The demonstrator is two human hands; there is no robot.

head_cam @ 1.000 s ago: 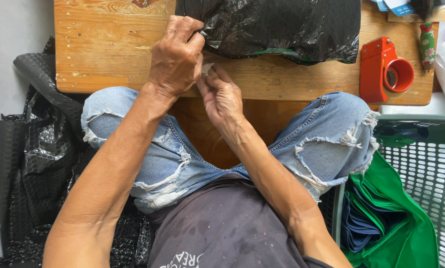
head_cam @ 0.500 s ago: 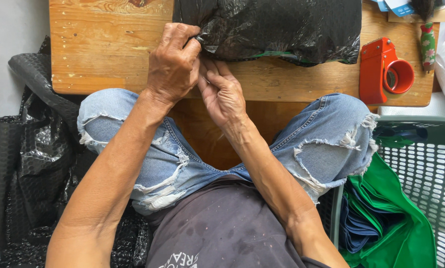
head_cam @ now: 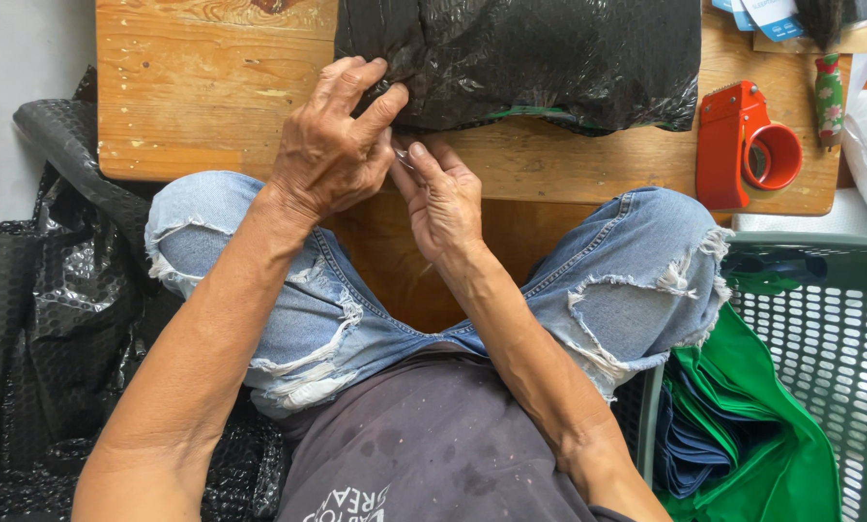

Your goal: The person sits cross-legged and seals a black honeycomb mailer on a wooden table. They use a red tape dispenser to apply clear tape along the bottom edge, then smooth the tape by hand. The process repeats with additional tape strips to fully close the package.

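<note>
The black bubble-wrap parcel (head_cam: 520,60) lies on the wooden desk (head_cam: 211,87), its near edge at the front rim; the left hand (head_cam: 332,145) pinches that lower corner while the right hand (head_cam: 443,198) has its fingertips closed on something small and clear beside it, too small to identify. The pinch covers only a sliver of slick plastic, so the wrap could slip free and spring open, or a hard tug could drag the parcel off the rim onto the lap

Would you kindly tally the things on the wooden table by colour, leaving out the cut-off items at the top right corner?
Black: 1, the bubble-wrap parcel, pinched at its corner by the left hand with the right hand beside it
Red: 1, the tape dispenser
Green: 1, the small patterned tube
Total: 3
</note>
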